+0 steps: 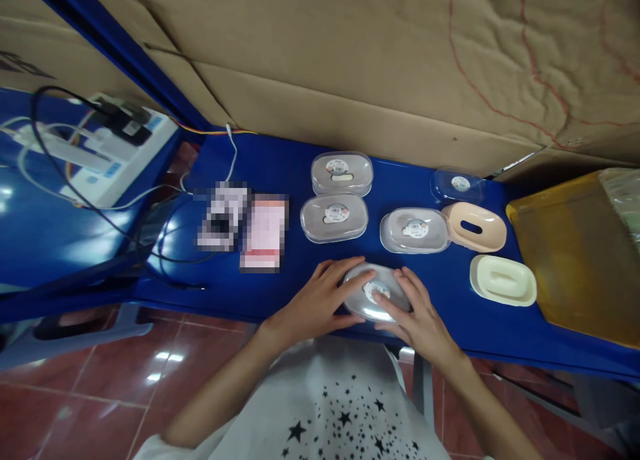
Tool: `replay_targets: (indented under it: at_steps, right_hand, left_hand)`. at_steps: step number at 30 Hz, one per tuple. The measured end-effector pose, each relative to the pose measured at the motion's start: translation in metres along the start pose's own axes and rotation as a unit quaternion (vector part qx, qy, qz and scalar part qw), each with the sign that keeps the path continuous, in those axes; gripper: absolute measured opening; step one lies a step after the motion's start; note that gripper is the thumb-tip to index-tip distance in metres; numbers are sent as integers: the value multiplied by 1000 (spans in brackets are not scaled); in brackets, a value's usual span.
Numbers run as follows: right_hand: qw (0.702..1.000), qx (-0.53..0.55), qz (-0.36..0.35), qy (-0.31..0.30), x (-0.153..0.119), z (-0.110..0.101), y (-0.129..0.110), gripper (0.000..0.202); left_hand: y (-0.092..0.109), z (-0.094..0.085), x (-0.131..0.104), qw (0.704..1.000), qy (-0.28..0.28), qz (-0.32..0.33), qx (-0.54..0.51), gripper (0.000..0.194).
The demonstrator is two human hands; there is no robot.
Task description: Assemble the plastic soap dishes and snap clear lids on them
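1. Partly hidden by fingers: a grey oval plastic box with a clear lid (370,310), at the near edge of the glossy blue counter (445,280). Its printed label is half covered and unreadable.
2. The left hand (323,299) is half spread, clamped on the box's left end, a fingertip over the lid.
3. The right hand (419,313) curves round the right end, one finger reaching the label.
4. Beyond, right: a pale yellow oval dish (503,281), then a slotted peach oval dish (476,228) close beside another lidded grey box (415,230).
5. Left: a pink rectangle (264,233), blurred by pixels.
6. Farthest, a brown cardboard wall (350,67) blocks the view.
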State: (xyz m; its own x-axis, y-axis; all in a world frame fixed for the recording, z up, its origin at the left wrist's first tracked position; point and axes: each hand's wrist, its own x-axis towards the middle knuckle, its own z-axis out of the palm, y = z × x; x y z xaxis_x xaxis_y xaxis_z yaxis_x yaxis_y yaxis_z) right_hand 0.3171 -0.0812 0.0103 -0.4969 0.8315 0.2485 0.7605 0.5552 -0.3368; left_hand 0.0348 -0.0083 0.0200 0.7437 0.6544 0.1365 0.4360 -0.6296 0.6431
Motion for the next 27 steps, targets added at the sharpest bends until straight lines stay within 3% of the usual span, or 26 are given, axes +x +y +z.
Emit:
replay_targets:
  at_steps: [13,16,19,22,24,27]
  right_hand:
    - [999,-10,-13,-33,2,1,-3,104]
    - [998,-18,6,-55,3,1,-9,98]
    - [997,-18,-6,-71,6,-11,-7,89]
    - [999,-23,-19,-20,16,-46,21,78]
    - [996,-47,59,43,27,-75,55,69]
    - [981,-73,167,63,48,-111,118,56]
  left_hand:
    - [-7,1,-6,1000,15,-1,-1,95]
    - [-9,0,-7,1000,16,0,11,95]
    - [-10,-1,-8,1000,14,1,13,94]
    - [-9,-3,-11,1000,16,-17,6,94]
    - [-8,-4,-11,999,20,-37,3,93]
    - [-3,-6,-9,998,34,-56,7,90]
